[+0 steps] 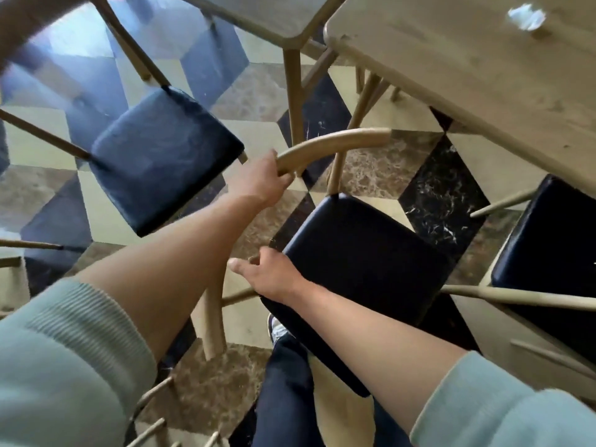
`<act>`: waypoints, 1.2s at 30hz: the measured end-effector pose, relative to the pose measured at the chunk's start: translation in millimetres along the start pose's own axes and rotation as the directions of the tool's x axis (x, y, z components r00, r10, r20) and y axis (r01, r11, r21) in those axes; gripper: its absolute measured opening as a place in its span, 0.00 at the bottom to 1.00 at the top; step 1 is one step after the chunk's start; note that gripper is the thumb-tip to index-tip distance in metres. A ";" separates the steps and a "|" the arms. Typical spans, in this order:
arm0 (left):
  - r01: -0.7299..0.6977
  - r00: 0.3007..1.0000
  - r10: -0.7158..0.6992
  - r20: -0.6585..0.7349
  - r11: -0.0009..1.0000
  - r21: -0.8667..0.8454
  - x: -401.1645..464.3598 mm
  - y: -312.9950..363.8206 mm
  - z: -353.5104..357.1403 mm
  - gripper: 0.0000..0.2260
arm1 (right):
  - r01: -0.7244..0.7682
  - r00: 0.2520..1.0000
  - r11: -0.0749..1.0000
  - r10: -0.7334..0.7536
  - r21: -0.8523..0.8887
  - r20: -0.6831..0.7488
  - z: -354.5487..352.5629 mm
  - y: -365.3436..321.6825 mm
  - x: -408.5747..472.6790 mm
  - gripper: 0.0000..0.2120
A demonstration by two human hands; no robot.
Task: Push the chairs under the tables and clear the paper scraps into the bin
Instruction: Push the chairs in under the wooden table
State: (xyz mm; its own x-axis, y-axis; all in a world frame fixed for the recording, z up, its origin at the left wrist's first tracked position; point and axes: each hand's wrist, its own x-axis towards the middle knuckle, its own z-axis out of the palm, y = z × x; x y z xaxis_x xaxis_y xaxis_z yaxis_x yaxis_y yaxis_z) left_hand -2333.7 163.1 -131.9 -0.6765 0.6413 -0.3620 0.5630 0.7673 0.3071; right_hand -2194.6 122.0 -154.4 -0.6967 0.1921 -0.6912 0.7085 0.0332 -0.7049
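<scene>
My left hand (261,180) gripped the chair (361,262) back, right hand (274,275) its seat; next, push it under the worktop (467,69).

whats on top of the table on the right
One crumpled paper scrap lies on the right table near the frame's top edge. The rest of the visible top is bare wood; its far part runs out of frame.

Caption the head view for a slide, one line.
Left hand grips the chair's curved backrest, right hand its black seat, beside the table.
</scene>
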 end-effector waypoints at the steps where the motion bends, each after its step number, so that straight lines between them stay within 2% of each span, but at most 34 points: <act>1: -0.043 0.999 0.043 0.024 0.999 0.015 9.1 -7.1 -0.3 0.12 | -0.038 0.999 0.998 0.038 0.048 0.001 12.4 -6.3 7.3 0.30; 4: -0.184 0.978 0.187 0.094 0.982 -0.039 21.5 -21.6 -3.7 0.07 | -0.116 0.993 0.977 0.107 0.177 0.057 49.1 -23.5 18.9 0.31; 7: -0.213 0.973 0.216 0.076 0.976 -0.045 25.6 -30.9 -9.2 0.06 | -0.202 0.979 0.955 0.199 0.218 0.039 74.0 -38.4 33.9 0.31; 10: -0.170 0.984 0.173 0.039 0.982 -0.082 27.2 -39.1 -15.8 0.05 | -0.248 0.969 0.950 0.241 0.188 0.060 75.5 -43.1 38.3 0.29; 15: 0.007 0.999 0.001 0.050 0.987 -0.163 30.9 -54.7 -31.8 0.07 | -0.225 0.968 0.974 0.224 -0.004 0.114 53.4 -39.3 26.2 0.27; 17: 0.087 0.995 -0.076 0.066 0.980 -0.181 31.7 -49.6 -36.4 0.09 | -0.208 0.970 0.978 0.205 0.011 0.130 35.1 -33.0 13.6 0.23; 19: 0.151 0.987 -0.136 0.082 0.965 -0.212 31.7 -37.8 -36.5 0.10 | -0.184 0.975 0.983 0.180 0.022 0.133 8.7 -21.1 -0.1 0.25; 23: 0.236 0.968 -0.200 0.151 0.930 -0.282 25.7 -1.4 -26.8 0.09 | -0.156 0.983 0.986 0.161 -0.067 0.090 -47.9 15.9 -31.4 0.24; 26: 0.346 0.928 -0.262 0.265 0.870 -0.351 18.5 24.8 -14.4 0.09 | -0.182 0.982 0.961 0.189 -0.207 0.018 -91.6 46.5 -52.9 0.24; 30: 0.475 0.866 -0.327 0.379 0.776 -0.416 19.1 58.2 5.5 0.12 | -0.216 0.973 0.866 0.153 -0.451 -0.172 -150.4 73.8 -74.3 0.15; 33: 0.540 0.819 -0.321 0.477 0.712 -0.449 16.7 94.7 20.1 0.13 | -0.292 0.934 0.782 0.110 -0.551 -0.340 -190.5 96.3 -88.7 0.10; 36: 0.579 0.781 -0.284 0.556 0.663 -0.475 10.1 140.3 36.4 0.16 | -0.417 0.853 0.689 0.073 -0.593 -0.516 -232.9 125.8 -104.5 0.06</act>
State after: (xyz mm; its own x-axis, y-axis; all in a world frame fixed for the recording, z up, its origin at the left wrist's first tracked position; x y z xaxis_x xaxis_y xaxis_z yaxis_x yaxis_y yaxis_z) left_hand -2244.3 277.4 -124.5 -0.4239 0.2854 -0.8596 -0.2436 0.8781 0.4117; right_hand -2006.5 334.5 -133.8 -0.4850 0.6725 -0.5590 0.8454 0.5240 -0.1030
